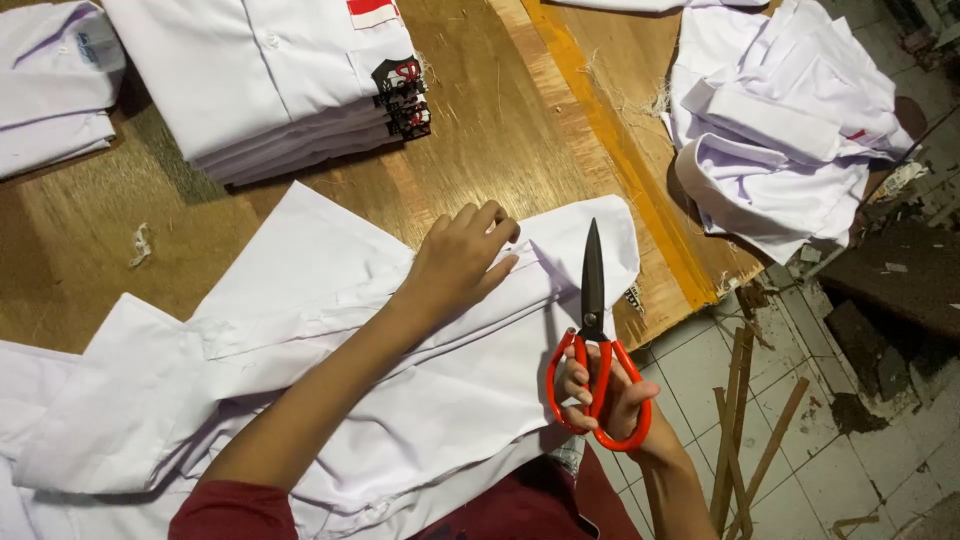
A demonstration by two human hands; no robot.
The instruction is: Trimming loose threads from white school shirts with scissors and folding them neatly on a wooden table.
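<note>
Left hand (462,262) lies flat, fingers spread, pressing a white shirt (330,380) spread on the wooden worktop (480,130). Right hand (610,395) grips red-handled scissors (594,340), blades closed, tip pointing away, just right of the left hand. Beyond the left hand: a stack of folded white shirts (270,80). Further right: a crumpled shirt heap (780,140).

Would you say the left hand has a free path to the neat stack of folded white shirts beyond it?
Probably yes: only bare wooden table lies between the left hand and the stack of folded white shirts.
</note>
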